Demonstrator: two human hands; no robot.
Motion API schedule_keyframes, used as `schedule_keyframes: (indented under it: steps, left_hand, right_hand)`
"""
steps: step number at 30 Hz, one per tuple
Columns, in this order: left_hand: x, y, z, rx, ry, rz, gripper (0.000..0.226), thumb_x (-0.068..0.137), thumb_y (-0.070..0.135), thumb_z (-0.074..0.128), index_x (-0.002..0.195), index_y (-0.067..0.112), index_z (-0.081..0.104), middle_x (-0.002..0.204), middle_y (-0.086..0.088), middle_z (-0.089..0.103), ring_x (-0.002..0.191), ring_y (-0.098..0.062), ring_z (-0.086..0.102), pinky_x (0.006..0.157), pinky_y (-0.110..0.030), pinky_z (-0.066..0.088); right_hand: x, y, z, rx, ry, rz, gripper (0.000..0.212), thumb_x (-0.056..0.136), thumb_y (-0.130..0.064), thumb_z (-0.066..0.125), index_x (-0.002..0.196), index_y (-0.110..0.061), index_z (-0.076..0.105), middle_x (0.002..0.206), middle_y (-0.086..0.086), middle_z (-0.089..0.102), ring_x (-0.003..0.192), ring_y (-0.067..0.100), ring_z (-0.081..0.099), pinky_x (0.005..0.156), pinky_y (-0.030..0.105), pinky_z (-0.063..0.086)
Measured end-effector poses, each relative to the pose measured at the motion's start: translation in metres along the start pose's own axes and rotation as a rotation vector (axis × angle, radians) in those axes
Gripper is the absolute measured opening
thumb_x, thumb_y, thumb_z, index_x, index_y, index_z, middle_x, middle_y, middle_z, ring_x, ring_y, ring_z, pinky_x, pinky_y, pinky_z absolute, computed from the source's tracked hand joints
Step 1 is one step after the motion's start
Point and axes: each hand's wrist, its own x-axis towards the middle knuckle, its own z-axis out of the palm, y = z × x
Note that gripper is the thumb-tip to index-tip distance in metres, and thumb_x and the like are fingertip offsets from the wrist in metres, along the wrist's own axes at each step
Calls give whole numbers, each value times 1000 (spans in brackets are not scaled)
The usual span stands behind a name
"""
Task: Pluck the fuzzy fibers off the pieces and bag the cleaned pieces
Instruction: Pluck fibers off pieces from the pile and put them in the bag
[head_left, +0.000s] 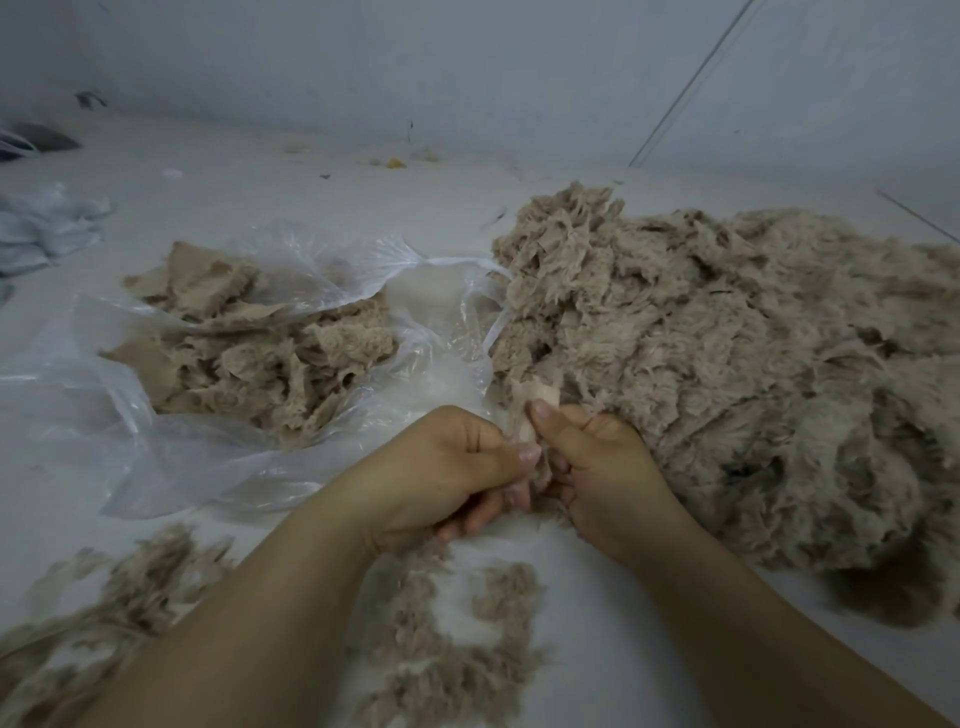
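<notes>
Centre-front of the counter (311, 171): both hands work one small piece (535, 415), held just off the near-left edge of the raw pile.

Grip state: left hand (457, 467) has fingers curled, pinching the lower part of the piece. Right hand (597, 457) is clamped on the upper part, thumb pressed against the bare pinkish backing. Looks like mid-pluck, fibers being pulled from between the two hands.

Progress, judged from the layout:
- Clear plastic bag (130, 374), left of the hands, lies open with a modest heap of cleaned pieces (260, 353) in and on it. They look flatter and thinner, with tan backing showing.
- Raw pile (727, 353) on the right is far bigger than the bagged heap. Most of the job is left, I'd say well under half done.
- Loose plucked fuzz (457, 623) is scattered on the counter nearest the camera, under and left of the forearms.

Piece in hand: small, pale pink-beige, backing exposed at the top, fuzz remaining lower down between the hands. Exact shape is hidden by the fingers. It probably needs more pulls before bagging.

Raw stock: shaggy, beige-grey, matted. Individual pieces are hard to tell apart in the heap.
</notes>
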Motion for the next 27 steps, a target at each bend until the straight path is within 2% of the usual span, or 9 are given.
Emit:
schedule_keyframes:
  steps: [4,6,8,12,15,18,22,24,27]
  left_hand:
    - [10,-2,-3,-355,363,221,30,96,13,52,74,1,68,43,-9,44,30,-17,30,37,-21,19]
    - [12,0,-13,-594,581,385,19,97,15,52,94,4,67,57,-11,53,38,-20,41,39,-23,30]
    - [14,-3,-14,-603,615,436,16,97,12,56,110,5,62,75,-13,61,49,-24,51,44,-27,40]
    - [27,-11,5,53,582,335,20,95,-1,55,93,10,71,102,-5,67,68,-17,62,56,-29,50]
    - [40,-11,10,599,470,322,25,95,9,54,113,16,70,146,-2,43,125,-13,49,99,-15,37]
    - [48,-11,11,833,405,205,39,98,21,46,135,24,53,161,1,17,140,-18,37,104,-31,42]
    - [46,-13,13,783,458,335,47,95,10,43,142,18,48,151,-5,40,134,-18,43,105,-29,41]
    - [41,-13,13,702,583,492,35,89,7,48,117,12,68,117,-5,65,107,-15,58,90,-20,44]
    - [34,-13,13,566,643,552,25,84,6,58,96,17,77,93,9,71,83,-5,63,76,-18,50]
  right_hand:
    - [5,2,-4,45,137,50,43,73,-57,71,62,-16,66,45,-4,39,41,7,40,48,22,45]
    - [6,3,-5,82,175,65,45,76,-57,66,59,-15,67,44,-4,34,40,7,36,47,22,45]
    - [7,2,-4,82,202,67,45,76,-56,63,55,-16,65,43,-4,33,41,9,36,47,23,45]
    - [7,1,-1,94,250,66,47,75,-54,62,51,-15,60,42,-2,30,41,11,36,46,24,43]
    - [5,0,2,94,259,56,48,81,-51,57,50,-15,58,41,-1,28,42,13,33,45,23,41]
    - [6,-1,3,104,267,53,49,89,-45,54,50,-14,58,41,0,27,41,12,30,44,23,40]
    - [6,-1,5,127,261,54,43,82,-45,58,54,-13,60,41,-1,28,37,9,29,43,22,40]
    - [6,0,3,121,260,62,46,92,-41,55,55,-14,62,42,-2,28,36,8,29,44,22,40]
    - [7,1,2,104,255,66,46,100,-35,51,61,-11,60,43,-4,29,37,7,30,45,22,40]
